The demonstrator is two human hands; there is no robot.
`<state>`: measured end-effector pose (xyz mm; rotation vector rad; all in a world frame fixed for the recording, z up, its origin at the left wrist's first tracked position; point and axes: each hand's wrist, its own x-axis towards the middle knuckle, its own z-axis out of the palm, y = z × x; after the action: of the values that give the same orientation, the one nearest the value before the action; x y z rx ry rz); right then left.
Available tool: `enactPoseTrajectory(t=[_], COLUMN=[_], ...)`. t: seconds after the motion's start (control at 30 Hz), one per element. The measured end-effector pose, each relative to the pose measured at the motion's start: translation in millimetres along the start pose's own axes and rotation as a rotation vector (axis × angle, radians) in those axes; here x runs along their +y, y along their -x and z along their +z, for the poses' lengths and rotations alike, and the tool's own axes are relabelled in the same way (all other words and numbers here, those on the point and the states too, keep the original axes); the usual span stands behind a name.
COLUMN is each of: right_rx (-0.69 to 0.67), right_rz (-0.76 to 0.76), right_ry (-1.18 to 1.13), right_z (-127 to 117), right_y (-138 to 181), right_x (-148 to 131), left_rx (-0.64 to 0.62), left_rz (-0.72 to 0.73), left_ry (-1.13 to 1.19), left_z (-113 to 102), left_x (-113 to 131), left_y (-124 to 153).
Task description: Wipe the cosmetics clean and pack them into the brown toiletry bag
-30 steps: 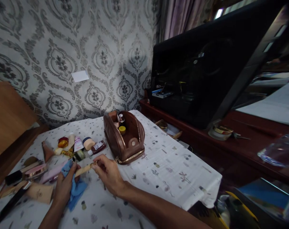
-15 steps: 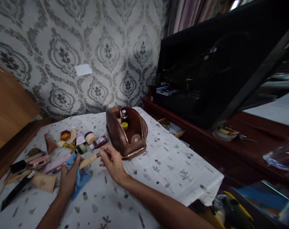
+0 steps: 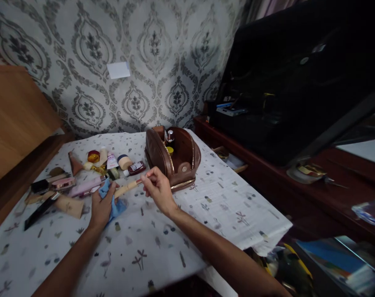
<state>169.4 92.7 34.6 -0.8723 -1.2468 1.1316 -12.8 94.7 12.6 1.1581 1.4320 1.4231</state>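
My left hand (image 3: 102, 204) is closed around a blue cloth (image 3: 117, 208) and the near end of a slim beige cosmetic tube (image 3: 125, 189). My right hand (image 3: 158, 189) pinches the tube's far end, where a short reddish-brown part shows by the fingertips. Whether that end is a separate cap I cannot tell. Just behind my right hand stands a brown cosmetic bag (image 3: 158, 154), unzipped, with a dark bottle (image 3: 170, 138) and a yellow-lidded item (image 3: 169, 151) inside. A small dark red bottle (image 3: 136, 168) lies left of the bag.
Several cosmetics lie left of my hands, including a beige squeeze tube (image 3: 69, 205), a black-handled item (image 3: 41, 211), a pink compact (image 3: 64, 183) and an amber jar (image 3: 93, 156). A patterned white cloth (image 3: 237, 214) covers the table. A large black screen (image 3: 283, 82) stands at the right.
My view has shifted, so the table sits higher and farther right. My right hand has drawn slightly along the tube's end, where a reddish part now shows.
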Motion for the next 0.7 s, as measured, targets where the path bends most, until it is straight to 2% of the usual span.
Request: enactPoseTrajectory(t=[0.1,0.27,0.4,0.57,0.7], right_rx=[-0.011,0.002,0.057,0.211,0.255], right_rz=[-0.001,-0.122,-0.202,-0.357,-0.415], right_ry=[-0.005,0.086,0.194,0.380,0.489], right_z=[-4.5,-21.5,-50.2,-95.1,-116.3], right_y=[2.2,5.2,3.0,-13.3,-28.4], right_x=[-6.9,-26.0,-54.7,-94.1,-108.8], left_rx=[-0.010,-0.105,-0.182,-0.206,-0.223], left_rz=[0.007,0.019,0.052,0.015,0.010], left_ry=[-0.075,-0.105,-0.146,-0.205,-0.240], left_z=[-0.3,2.7,3.8,3.1,4.7], left_x=[0.1,-3.0,-8.1,-12.5,-9.9], left_y=[3.2,8.5,6.7,2.4,2.8])
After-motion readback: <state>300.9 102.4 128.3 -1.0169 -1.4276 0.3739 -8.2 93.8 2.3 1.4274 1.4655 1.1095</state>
